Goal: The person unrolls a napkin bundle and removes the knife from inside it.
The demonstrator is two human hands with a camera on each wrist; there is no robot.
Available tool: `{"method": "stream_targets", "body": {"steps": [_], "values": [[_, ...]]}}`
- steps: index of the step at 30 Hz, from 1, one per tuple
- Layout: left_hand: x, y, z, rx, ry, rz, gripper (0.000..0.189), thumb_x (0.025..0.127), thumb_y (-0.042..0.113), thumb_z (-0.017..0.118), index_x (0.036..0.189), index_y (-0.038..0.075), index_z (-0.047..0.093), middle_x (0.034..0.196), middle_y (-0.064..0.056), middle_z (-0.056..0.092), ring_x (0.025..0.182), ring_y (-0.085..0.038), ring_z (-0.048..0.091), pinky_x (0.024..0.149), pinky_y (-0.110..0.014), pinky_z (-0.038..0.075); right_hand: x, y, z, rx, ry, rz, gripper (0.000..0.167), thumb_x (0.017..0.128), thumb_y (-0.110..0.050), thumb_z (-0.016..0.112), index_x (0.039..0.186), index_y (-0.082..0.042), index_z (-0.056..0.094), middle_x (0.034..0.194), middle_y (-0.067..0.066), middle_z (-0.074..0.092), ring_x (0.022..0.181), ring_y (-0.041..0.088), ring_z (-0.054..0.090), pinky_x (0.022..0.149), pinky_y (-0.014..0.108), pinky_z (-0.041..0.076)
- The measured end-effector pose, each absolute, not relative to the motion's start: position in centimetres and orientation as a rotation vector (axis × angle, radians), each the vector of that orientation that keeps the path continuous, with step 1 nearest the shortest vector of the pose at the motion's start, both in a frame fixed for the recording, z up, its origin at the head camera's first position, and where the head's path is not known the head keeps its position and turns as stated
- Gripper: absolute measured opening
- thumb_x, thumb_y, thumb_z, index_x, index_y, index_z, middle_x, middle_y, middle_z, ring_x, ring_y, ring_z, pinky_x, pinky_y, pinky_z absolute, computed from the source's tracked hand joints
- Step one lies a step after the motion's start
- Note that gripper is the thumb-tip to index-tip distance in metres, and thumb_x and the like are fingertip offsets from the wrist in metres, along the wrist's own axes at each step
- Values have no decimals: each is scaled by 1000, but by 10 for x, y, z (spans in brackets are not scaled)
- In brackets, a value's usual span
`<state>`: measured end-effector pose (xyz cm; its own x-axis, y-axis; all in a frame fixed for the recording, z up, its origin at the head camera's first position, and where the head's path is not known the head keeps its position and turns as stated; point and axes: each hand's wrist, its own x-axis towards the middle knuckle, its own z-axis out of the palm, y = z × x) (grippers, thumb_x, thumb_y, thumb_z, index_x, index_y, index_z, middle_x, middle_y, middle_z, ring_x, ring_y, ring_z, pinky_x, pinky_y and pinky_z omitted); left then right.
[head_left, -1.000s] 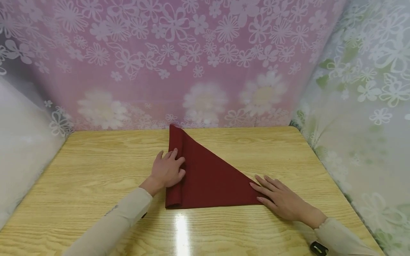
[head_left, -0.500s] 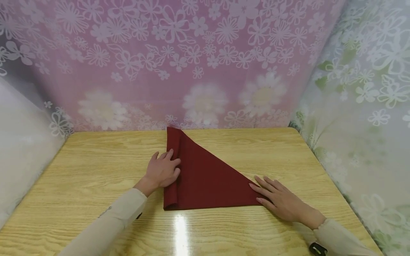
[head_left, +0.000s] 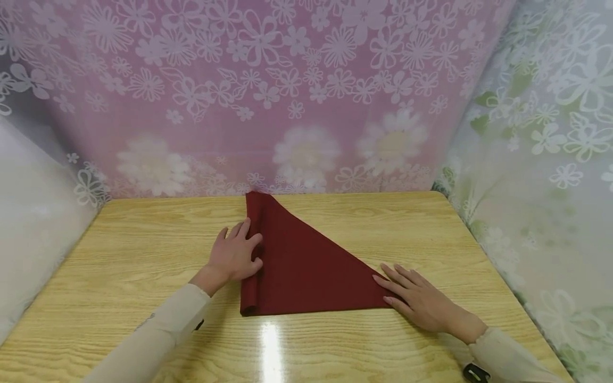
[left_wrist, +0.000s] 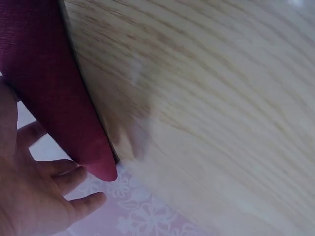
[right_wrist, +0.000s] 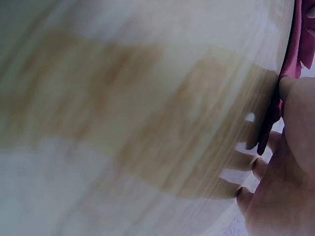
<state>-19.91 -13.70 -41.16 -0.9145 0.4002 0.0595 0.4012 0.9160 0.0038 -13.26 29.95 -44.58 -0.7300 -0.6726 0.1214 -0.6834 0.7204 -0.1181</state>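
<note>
A dark red cloth (head_left: 306, 266) lies as a triangle on the table, its left side turned over into a narrow roll (head_left: 249, 298). My left hand (head_left: 232, 258) rests on this roll, fingers spread and slightly bent. In the left wrist view those fingers (left_wrist: 69, 179) touch the cloth's rolled side (left_wrist: 59, 93). Over at the cloth's pointed right corner, my right hand (head_left: 421, 300) lies with straight fingers on the fabric. From the right wrist the cloth edge (right_wrist: 290, 54) shows beside the hand (right_wrist: 290, 162); part of that corner is hidden under the fingers.
The wood-grain table (head_left: 134, 250) has its back edge against a pink flowered curtain (head_left: 230, 133). A pale flowered sheet (head_left: 541, 213) hangs along the right side, and a whitish one (head_left: 38, 213) on the left. The cloth's top tip reaches the back edge.
My left hand has moved left, and the rolled side has shifted left with it; the roll looks narrower. The right hand has stayed at the right corner.
</note>
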Motion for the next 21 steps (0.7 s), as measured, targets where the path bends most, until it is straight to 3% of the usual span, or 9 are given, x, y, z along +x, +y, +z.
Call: {"method": "stream_targets", "body": {"steps": [7,12,15,21], "values": [[-193,-158,-420,-685,-3019,44,46,96,29,47,141,19,51,154,-13,28,141,-31,23,107,-60,20,-133,298,-445,1126,-2854,239,47,100,-27,51,144,-13,46,149,15,35,133,43,33,100,59,30],[-187,-168,-429,-631,-3121,-39,52,102,42,35,149,22,38,154,-11,28,141,-31,23,107,-61,18,-133,298,-446,1114,-2867,226,47,100,-28,50,145,-14,45,150,15,35,133,42,33,100,58,30],[-184,-170,-431,-622,-3130,-43,57,101,49,34,151,22,34,155,-10,26,141,-31,22,108,-61,17,-132,299,-446,1112,-2870,231,47,100,-28,50,145,-14,44,150,14,34,134,42,32,100,59,30],[-184,-171,-433,-617,-3139,-69,57,101,48,34,151,21,32,156,-11,24,142,-31,19,109,-60,16,-132,299,-447,1105,-2875,228,47,101,-28,50,146,-15,43,151,13,33,134,41,32,100,59,30]]}}
